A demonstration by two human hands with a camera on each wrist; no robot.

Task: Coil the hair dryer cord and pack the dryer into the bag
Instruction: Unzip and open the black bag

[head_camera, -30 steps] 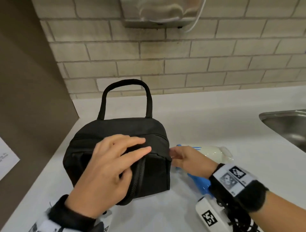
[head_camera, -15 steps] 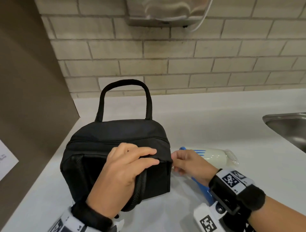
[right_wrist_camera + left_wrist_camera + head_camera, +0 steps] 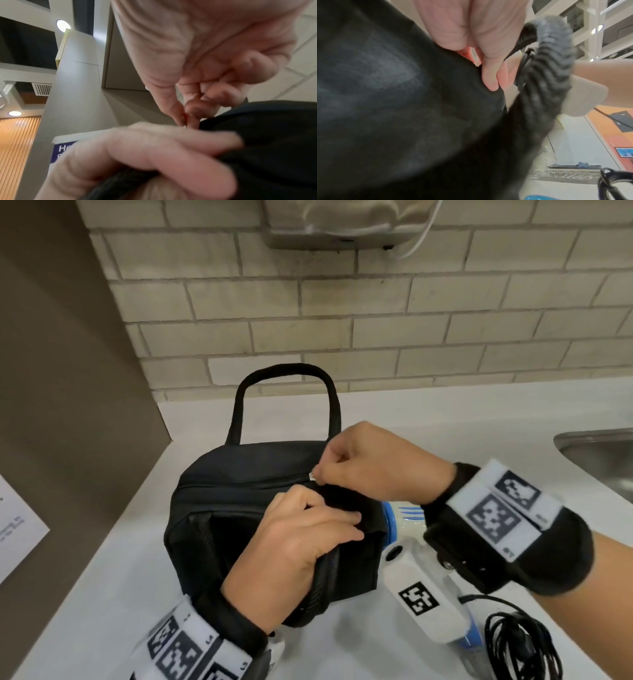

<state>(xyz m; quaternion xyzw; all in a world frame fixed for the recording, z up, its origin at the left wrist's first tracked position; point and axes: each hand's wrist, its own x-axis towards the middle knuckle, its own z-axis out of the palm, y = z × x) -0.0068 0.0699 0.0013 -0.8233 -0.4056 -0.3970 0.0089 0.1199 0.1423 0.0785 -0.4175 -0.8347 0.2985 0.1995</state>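
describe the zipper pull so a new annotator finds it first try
Start at the black bag standing on the white counter under the brick wall. Follow the zipper line across the bag's top toward the right hand. The zipper pull is the tiny silver metal piece pinched at that hand's fingertips, the only bright speck on the black fabric.

bag [image 3: 239,474]: black all over, handle and zip tape included; zip pull [image 3: 312,477] silvery
hair dryer [image 3: 404,517]: white body with blue trim and blue stripes
cord [image 3: 520,642]: black
wrist bands [image 3: 493,508]: black fabric with white patches bearing black square-code patterns
counter [image 3: 411,419]: white
wall [image 3: 342,302]: beige bricks with lighter joints
side panel [image 3: 68,371]: brown
sink [image 3: 603,453]: grey metal
paper [image 3: 17,529]: white with dark print
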